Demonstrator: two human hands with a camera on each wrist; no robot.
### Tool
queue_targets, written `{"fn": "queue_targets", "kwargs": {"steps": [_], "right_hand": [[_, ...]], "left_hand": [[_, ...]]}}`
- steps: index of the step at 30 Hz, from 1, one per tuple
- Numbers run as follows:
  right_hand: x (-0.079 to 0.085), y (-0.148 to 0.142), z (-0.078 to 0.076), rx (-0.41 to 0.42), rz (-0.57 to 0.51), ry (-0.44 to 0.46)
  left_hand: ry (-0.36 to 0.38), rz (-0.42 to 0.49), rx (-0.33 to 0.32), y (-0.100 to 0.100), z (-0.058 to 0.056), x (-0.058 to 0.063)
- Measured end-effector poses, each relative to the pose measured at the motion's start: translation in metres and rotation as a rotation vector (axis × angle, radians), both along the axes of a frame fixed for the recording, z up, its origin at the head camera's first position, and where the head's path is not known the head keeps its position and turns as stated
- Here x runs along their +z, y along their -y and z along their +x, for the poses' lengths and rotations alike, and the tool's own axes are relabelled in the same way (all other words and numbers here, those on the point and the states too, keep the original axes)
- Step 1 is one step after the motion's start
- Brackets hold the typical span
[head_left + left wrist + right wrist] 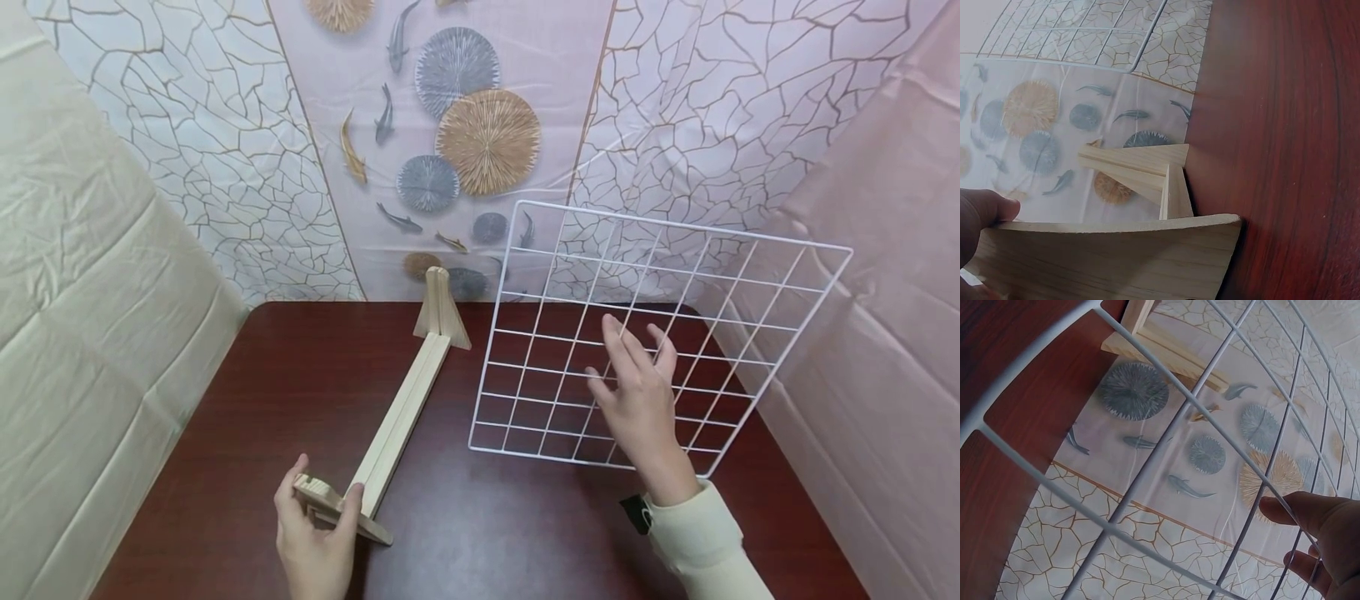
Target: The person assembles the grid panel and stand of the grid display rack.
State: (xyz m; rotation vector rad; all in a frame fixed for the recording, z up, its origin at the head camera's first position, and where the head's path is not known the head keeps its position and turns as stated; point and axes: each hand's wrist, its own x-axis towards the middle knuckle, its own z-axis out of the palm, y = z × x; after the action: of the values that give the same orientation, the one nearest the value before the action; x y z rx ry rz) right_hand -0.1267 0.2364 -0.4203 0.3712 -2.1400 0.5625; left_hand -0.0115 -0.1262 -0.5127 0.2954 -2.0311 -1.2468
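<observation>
A white wire grid panel [682,224] stands tilted on the right in the head view, its lower edge over the table. My right hand [637,400] holds it among the lower middle wires; in the right wrist view the thumb [1277,510] and a finger lie at the wires. On the left is a pale wooden stand: a long grooved bar [405,417] joining two flared end pieces. My left hand [315,533] grips the near end piece [1116,256], thumb on one side, fingers on the other. The far end piece [438,312] is upright near the back edge.
The dark red-brown table [247,417] has its back edge against a hanging cloth [480,50] printed with fish and round shapes. Pale padded panels [82,292] close in the left and right sides. A black tag [636,514] hangs at the right sleeve.
</observation>
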Motion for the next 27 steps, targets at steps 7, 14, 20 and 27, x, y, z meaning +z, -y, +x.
{"fn": "queue_targets", "kwargs": {"steps": [7, 14, 20, 27], "right_hand": [[0.0000, -0.0012, -0.0007, -0.006, 0.007, 0.008], [-0.0021, -0.0016, -0.0015, 0.007, 0.010, 0.003], [-0.0017, -0.0024, -0.0016, 0.019, 0.000, 0.003], [-0.0021, -0.0035, -0.0001, 0.026, -0.009, -0.005]], "left_hand": [[-0.002, 0.040, 0.011, 0.0003, -0.0012, 0.0009], [0.028, 0.035, 0.014, 0.0011, -0.0002, 0.0041], [0.035, 0.012, -0.003, 0.0033, -0.0001, 0.0048], [-0.017, 0.006, -0.035, 0.0088, -0.0022, 0.0025]]}}
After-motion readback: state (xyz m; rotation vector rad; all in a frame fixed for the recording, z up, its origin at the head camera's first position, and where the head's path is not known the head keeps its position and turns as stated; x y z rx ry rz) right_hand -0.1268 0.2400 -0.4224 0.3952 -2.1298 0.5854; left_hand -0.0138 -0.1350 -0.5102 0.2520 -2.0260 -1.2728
